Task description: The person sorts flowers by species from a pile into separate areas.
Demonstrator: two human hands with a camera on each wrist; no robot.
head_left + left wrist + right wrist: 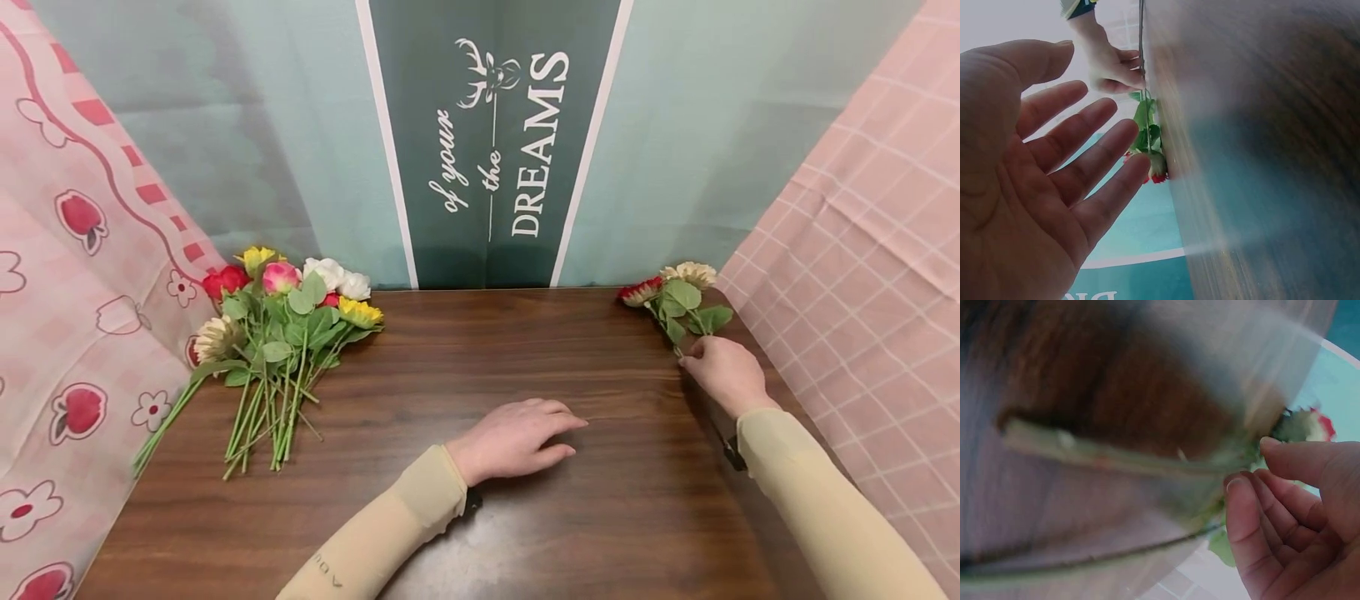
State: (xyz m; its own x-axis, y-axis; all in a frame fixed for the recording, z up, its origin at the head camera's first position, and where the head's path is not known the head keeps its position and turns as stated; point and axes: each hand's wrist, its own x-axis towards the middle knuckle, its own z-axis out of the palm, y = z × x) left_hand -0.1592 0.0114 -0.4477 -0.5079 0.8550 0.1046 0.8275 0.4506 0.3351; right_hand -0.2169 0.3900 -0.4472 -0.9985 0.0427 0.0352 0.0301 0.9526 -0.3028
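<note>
Pinching two flower stems [678,321] at the far right of the surface [480,500], our right hand [723,372] should grip low and lift gently; left hand [517,437] rests flat, empty.

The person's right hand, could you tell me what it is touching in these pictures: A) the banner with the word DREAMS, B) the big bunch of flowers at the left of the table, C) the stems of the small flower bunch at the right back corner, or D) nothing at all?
C: the right hand pinches the stems of the small flower bunch at the table's right back corner, far from the big bunch.
</note>
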